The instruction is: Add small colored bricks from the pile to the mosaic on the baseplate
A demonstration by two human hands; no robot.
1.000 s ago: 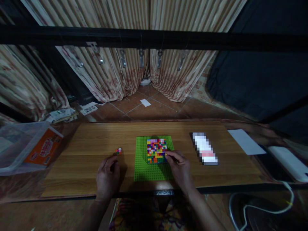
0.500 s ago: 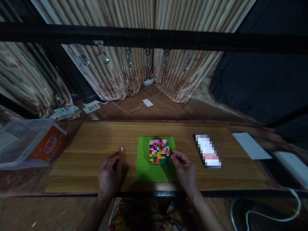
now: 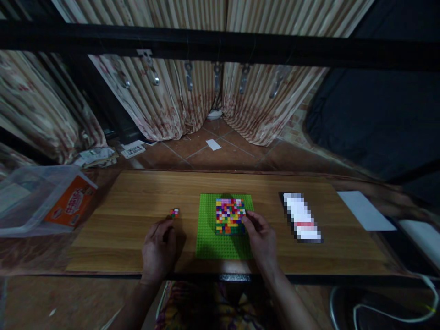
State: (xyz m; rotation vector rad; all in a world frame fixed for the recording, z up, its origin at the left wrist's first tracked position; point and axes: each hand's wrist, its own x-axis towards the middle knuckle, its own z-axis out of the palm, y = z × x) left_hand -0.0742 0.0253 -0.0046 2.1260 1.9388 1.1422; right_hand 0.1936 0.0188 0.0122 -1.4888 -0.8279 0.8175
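Observation:
A green studded baseplate (image 3: 213, 238) lies on the wooden table (image 3: 137, 201), with a square block of many-coloured small bricks (image 3: 229, 215) built on its far half. My right hand (image 3: 261, 240) rests at the block's right edge, fingers curled and pinched against it; what they hold is too small to see. My left hand (image 3: 158, 250) lies on the table left of the plate, fingers loosely curled. Just beyond it sits a tiny cluster of loose bricks (image 3: 174, 212).
A blurred white and pink flat object (image 3: 302, 217) lies right of the plate, a white sheet (image 3: 366, 210) farther right. A clear plastic bin with an orange packet (image 3: 70, 201) stands at the left. A black bar (image 3: 220, 46) crosses overhead; curtains hang behind.
My right hand shifted slightly up along the brick block's right edge. The view drifted a little; the left hand stayed in place.

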